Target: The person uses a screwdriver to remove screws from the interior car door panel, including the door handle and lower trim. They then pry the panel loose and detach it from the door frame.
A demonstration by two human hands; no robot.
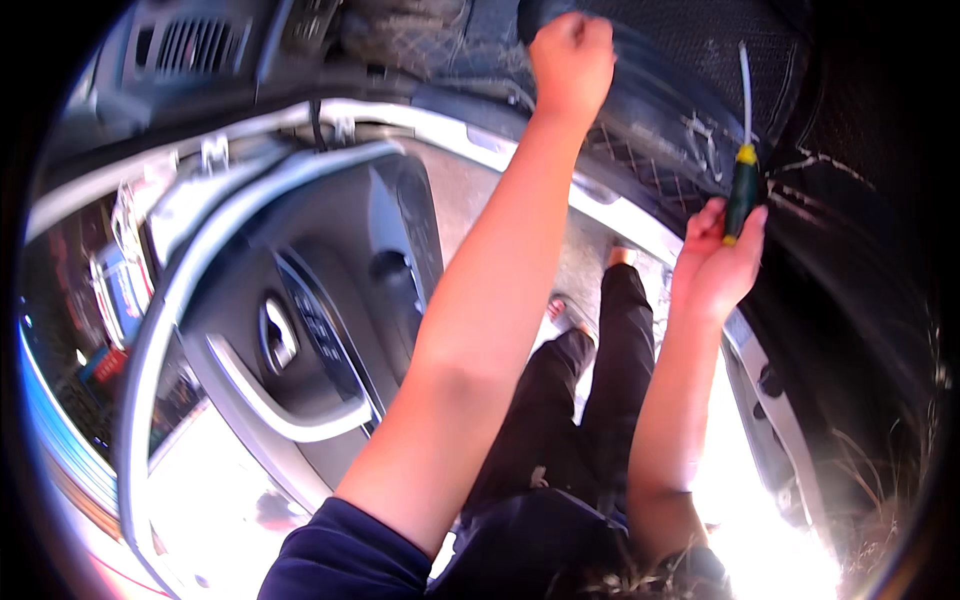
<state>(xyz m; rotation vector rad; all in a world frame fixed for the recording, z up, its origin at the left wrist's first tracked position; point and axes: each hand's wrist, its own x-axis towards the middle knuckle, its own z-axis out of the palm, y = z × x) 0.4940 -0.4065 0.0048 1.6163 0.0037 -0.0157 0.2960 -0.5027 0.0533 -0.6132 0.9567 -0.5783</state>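
My right hand grips a screwdriver by its dark green handle with yellow ends. Its long thin shaft points away from me, over the dark seat area. Farther forward, my left hand is closed in a fist above the dark sill trim of a car. Whatever the left fingers may hold is hidden inside the fist. The two hands are well apart, the right one nearer to me.
An open car door with a grey armrest and inner handle stands to my left. The white door sill curves across in front of my legs. A dashboard air vent lies at the far left, and a dark car seat at the right.
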